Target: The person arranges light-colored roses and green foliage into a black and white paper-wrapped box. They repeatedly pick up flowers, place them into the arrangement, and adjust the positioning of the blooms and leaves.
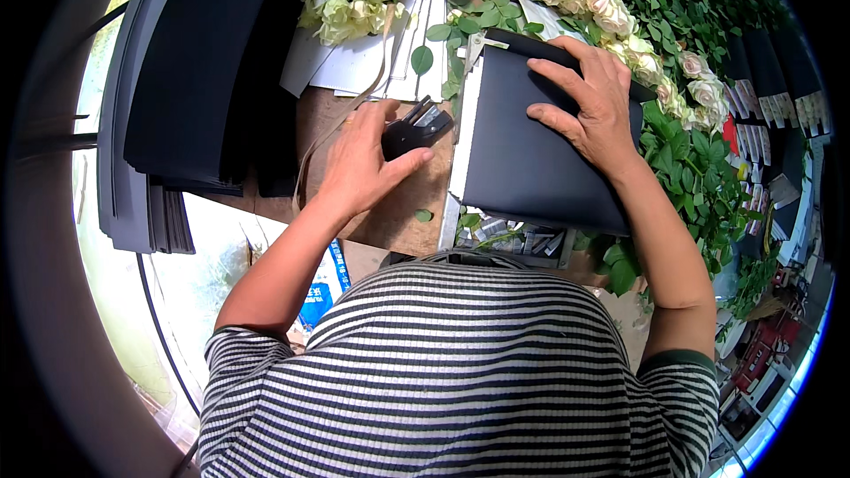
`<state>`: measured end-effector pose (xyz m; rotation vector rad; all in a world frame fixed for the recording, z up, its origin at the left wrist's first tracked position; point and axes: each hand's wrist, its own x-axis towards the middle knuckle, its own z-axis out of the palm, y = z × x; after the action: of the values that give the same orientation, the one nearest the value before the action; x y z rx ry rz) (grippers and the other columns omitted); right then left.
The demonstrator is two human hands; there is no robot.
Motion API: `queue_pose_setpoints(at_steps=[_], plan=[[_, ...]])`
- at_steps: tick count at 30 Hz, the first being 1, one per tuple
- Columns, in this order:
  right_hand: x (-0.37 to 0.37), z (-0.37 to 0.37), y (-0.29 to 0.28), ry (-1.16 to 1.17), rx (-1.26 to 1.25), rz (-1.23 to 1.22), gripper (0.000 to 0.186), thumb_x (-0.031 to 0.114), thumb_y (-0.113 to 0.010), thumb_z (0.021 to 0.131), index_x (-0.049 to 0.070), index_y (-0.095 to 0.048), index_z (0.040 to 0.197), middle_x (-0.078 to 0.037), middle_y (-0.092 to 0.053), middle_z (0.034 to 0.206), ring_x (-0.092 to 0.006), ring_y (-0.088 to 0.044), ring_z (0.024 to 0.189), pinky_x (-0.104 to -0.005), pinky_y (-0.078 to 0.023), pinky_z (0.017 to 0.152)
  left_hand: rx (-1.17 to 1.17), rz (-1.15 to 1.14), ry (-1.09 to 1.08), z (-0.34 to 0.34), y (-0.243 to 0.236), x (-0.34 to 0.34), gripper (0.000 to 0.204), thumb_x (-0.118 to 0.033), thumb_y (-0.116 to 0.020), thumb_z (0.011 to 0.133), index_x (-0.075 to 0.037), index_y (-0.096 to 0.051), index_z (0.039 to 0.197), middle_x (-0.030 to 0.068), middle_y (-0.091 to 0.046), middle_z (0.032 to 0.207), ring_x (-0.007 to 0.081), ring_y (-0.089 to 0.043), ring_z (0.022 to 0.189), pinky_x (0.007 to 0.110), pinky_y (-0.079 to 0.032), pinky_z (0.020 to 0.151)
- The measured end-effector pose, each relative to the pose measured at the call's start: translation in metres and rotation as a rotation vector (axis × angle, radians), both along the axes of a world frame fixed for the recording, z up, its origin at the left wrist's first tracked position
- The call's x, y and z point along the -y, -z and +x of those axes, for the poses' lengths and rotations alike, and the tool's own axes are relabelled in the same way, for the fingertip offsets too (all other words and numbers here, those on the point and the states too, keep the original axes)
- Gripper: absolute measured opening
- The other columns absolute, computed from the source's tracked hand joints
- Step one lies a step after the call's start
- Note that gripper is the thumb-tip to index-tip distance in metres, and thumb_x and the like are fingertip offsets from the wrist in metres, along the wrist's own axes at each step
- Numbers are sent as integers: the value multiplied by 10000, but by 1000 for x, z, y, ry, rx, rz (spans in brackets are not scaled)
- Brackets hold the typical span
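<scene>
The stapler (414,133) is black with a silvery strip, left of a blue-black sheet (531,155) edged in white along its left side, both over a brown tabletop (390,212). Far off, roses (339,19) run from greenish cream to soft pink among green leaves (682,0) and white papers (409,57); on the left, black sheets (195,62) stand beside grey ones. Nearest, a shirt (469,372) carries black-and-white stripes with dark green sleeve trim (686,357).

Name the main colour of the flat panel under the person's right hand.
The panel under the right hand is near-black, clearest in the head view.
</scene>
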<state>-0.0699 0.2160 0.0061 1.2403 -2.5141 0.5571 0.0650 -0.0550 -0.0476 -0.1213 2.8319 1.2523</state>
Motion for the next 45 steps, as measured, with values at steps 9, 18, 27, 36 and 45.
queue_pose_setpoints(at_steps=[9, 18, 27, 36, 45], plan=[[2, -1, -2, -4, -1, 40, 466, 377, -779, 712, 175, -677, 1120, -69, -559, 1246, -265, -522, 1121, -409, -288, 992, 265, -873, 395, 12, 0, 21, 844, -397, -834, 612, 27, -485, 1253, 151, -521, 1154, 289, -520, 1111, 377, -441, 941], [3, -2, -1, -18, -19, 52, 498, 386, -795, 691, 157, -673, 1117, -92, -569, 1235, -268, -533, 1093, -394, -301, 971, 343, -149, 259, 0, 3, 48, 578, -182, -682, 740, 29, -489, 1243, 201, -531, 1163, 354, -563, 1082, 395, -483, 922], [4, -2, -3, -7, 0, 46, 499, 402, -789, 692, 153, -673, 1108, -84, -575, 1218, -263, -537, 1069, -387, -297, 963, 299, 463, 577, -17, -46, 70, 848, 115, -515, 654, -115, -404, 1463, 155, -427, 1426, 296, -442, 1311, 348, -367, 1051], [4, -2, -4, -4, -6, 30, 485, 412, -782, 693, 157, -676, 1092, -79, -583, 1191, -264, -539, 1064, -385, -304, 947, 481, 275, 632, -55, -69, 38, 496, -70, -588, 788, -18, -523, 1277, 161, -652, 978, 285, -632, 911, 359, -483, 873], [5, 0, -2, 0, -1, 16, 501, 400, -804, 668, 156, -676, 1086, -73, -579, 1196, -266, -536, 1063, -398, -302, 948, 472, -112, 534, -64, -77, 23, 604, -490, -685, 833, 58, -571, 1062, 220, -658, 792, 314, -667, 771, 394, -514, 720]])
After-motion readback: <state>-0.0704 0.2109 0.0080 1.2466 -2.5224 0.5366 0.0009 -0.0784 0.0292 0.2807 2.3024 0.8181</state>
